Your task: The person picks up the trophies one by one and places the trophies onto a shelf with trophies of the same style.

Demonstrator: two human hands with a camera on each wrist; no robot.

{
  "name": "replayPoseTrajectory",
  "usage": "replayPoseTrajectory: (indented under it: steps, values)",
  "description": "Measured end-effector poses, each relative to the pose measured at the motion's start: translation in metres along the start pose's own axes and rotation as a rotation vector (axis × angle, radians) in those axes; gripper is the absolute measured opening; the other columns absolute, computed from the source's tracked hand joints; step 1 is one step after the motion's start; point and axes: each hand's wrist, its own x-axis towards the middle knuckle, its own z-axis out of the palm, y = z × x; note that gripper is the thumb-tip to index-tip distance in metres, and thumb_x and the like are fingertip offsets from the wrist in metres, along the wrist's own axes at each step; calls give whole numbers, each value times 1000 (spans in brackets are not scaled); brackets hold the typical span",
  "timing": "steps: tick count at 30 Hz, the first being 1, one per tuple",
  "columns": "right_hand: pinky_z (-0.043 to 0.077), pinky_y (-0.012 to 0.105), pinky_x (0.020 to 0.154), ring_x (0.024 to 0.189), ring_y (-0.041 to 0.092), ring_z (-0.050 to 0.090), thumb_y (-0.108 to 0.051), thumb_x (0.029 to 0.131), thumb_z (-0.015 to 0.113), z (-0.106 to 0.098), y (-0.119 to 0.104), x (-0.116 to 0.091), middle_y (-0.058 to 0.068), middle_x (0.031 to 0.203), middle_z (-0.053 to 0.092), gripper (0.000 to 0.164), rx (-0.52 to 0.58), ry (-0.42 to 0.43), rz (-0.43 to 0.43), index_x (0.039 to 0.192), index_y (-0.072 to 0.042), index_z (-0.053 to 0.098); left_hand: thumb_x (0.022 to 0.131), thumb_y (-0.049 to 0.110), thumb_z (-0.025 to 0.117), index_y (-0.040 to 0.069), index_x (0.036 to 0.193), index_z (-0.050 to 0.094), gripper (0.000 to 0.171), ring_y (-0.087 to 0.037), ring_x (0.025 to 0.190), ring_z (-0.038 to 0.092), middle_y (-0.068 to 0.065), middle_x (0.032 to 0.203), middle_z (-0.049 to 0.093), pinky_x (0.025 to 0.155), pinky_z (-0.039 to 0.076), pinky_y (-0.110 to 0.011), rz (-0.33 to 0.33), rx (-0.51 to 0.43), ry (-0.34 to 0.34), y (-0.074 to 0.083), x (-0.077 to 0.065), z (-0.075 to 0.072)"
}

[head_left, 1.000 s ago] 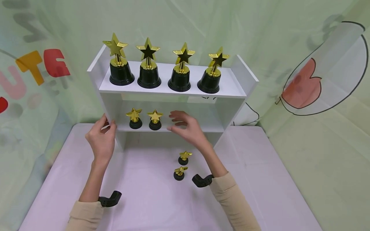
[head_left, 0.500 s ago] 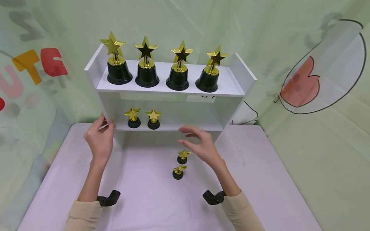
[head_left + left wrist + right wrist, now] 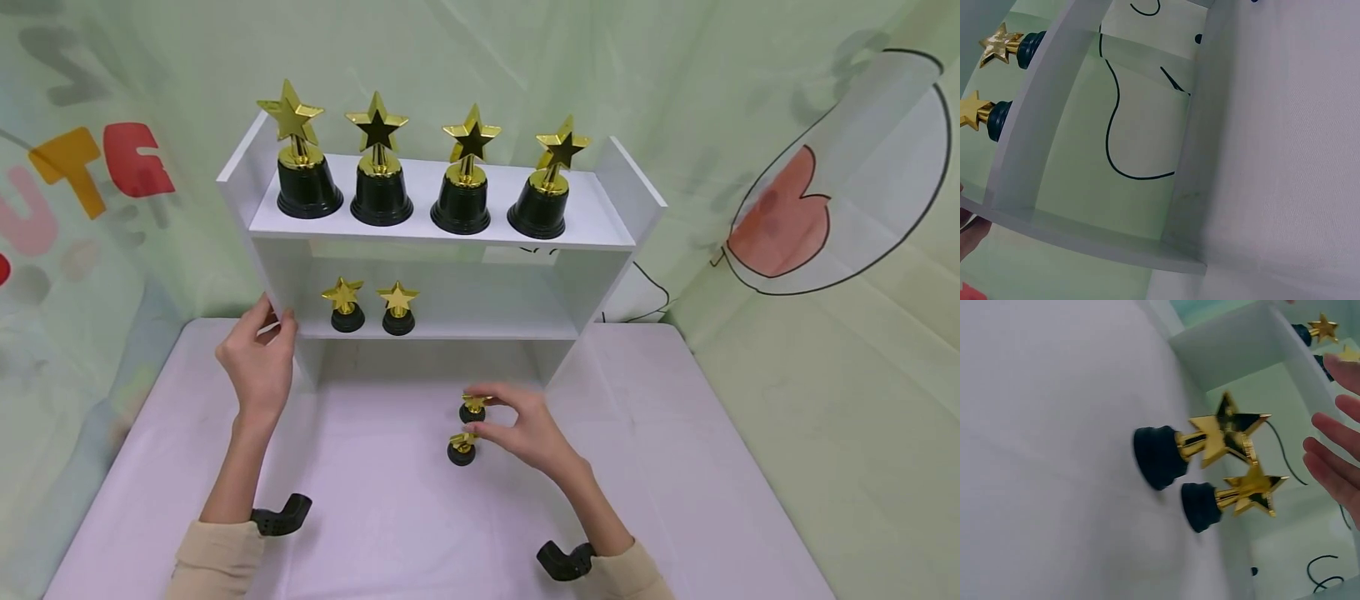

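Observation:
My left hand (image 3: 258,362) grips the left side panel of a white two-tier shelf (image 3: 442,237); its fingertips (image 3: 975,236) show at the panel's edge in the left wrist view. Over two small gold star trophies on the table, my right hand (image 3: 525,429) reaches with thumb and fingers parted. The farther trophy (image 3: 472,413) is partly covered by the fingers, and the thumb overlaps the star of the nearer trophy (image 3: 461,454). In the right wrist view both trophies stand upright on black bases, apart from the spread fingers (image 3: 1335,437).
Two more small trophies, one (image 3: 347,308) at the left and another (image 3: 398,310) beside it, stand on the middle shelf board. Several larger star trophies (image 3: 381,179) line the top board. A pale cloth covers the table (image 3: 375,517); printed curtains hang behind.
My right hand has left the middle shelf board and come down toward the viewer to the two trophies on the table. The left hand stays on the side panel.

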Motion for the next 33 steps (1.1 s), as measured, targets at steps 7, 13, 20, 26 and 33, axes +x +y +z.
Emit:
replayPoseTrajectory:
  steps: [7,13,20,26,33]
  values:
    - [57,48,100,108,35,69,-12,84,86,17,15,-14,13,123,73,43,69,-54,112,124,-7,72,95,2,69,7,130,72,35,-27,95,73,-18,113,76,83,54,-6,8,-3,-1,0,0,0]
    - [58,51,99,109,28,70,-18,85,85,30,30,-23,4,125,73,44,91,-72,160,126,-10,71,94,2,70,8,129,72,36,-26,94,73,-17,113,76,82,54,-6,4,9,4,-2,1,1]
    - [58,41,101,111,22,71,-16,85,85,42,42,-28,3,122,75,44,74,-75,199,125,-10,71,94,1,70,7,131,71,37,-32,96,74,-19,114,76,82,54,-5,3,-6,-4,-3,2,2]
    - [58,42,100,111,24,71,-18,86,84,47,45,-31,5,120,75,40,85,-76,241,124,-11,73,95,2,70,7,131,71,37,-33,96,75,-19,115,76,83,54,-6,1,-5,-12,-2,1,1]
    - [61,35,93,105,21,73,-10,88,81,50,52,-31,5,116,77,32,82,-55,210,119,-12,74,95,2,69,6,131,71,36,-31,95,74,-19,113,76,83,54,-6,2,-2,-9,-2,1,1]
